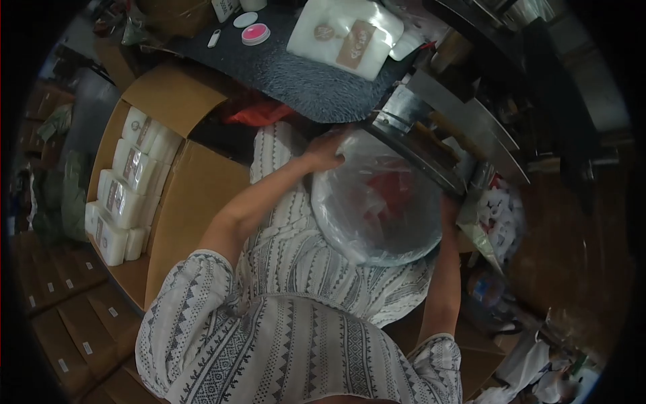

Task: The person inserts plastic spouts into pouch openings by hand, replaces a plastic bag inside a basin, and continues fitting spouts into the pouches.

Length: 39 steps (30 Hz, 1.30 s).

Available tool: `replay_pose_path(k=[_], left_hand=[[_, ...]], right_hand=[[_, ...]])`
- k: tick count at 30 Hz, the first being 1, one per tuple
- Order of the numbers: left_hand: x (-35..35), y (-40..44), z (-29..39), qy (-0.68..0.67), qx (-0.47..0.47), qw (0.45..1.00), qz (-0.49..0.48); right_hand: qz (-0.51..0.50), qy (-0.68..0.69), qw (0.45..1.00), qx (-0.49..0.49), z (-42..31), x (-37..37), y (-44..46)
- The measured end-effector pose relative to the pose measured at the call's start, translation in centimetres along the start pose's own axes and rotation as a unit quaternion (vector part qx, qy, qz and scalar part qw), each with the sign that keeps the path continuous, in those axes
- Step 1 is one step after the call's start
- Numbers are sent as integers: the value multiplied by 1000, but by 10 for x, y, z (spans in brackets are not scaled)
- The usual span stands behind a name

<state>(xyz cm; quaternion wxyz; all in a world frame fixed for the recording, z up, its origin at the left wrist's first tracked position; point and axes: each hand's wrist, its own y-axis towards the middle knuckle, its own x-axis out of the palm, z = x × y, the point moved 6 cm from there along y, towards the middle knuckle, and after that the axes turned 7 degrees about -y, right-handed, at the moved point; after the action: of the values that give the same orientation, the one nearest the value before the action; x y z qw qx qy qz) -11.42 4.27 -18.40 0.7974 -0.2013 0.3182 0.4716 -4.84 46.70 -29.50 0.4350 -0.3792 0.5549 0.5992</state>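
Note:
A round basin (323, 222) covered in clear plastic film rests on the lap, with something red (390, 192) showing inside it. My left hand (327, 151) is closed at the basin's upper left rim, its fingers curled over the edge and the film. On the far right side of the basin, my right hand (449, 200) is in shadow next to the metal machine (431, 158). Its fingers are hidden, so its grip does not show. The machine's bar overhangs the basin's upper right edge.
An open carton (202, 209) at left holds several white packs (124, 195). Another pack (346, 40) lies on the dark table (309, 81) beside a pink round tin (256, 34). Stacked cartons (74, 323) stand lower left. A bag of white scraps (494, 219) hangs at right.

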Motion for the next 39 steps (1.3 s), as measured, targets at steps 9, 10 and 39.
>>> replay_pose_path(k=[9, 10, 39], left_hand=[[-27, 19, 24, 13, 111, 990, -86], [-36, 22, 27, 9, 108, 990, -88], [11, 79, -28, 48, 169, 983, 53]], right_hand=[[-15, 470, 869, 151, 18, -58, -26], [-23, 439, 885, 154, 22, -61, -25], [-327, 86, 905, -257, -234, -47, -53]])
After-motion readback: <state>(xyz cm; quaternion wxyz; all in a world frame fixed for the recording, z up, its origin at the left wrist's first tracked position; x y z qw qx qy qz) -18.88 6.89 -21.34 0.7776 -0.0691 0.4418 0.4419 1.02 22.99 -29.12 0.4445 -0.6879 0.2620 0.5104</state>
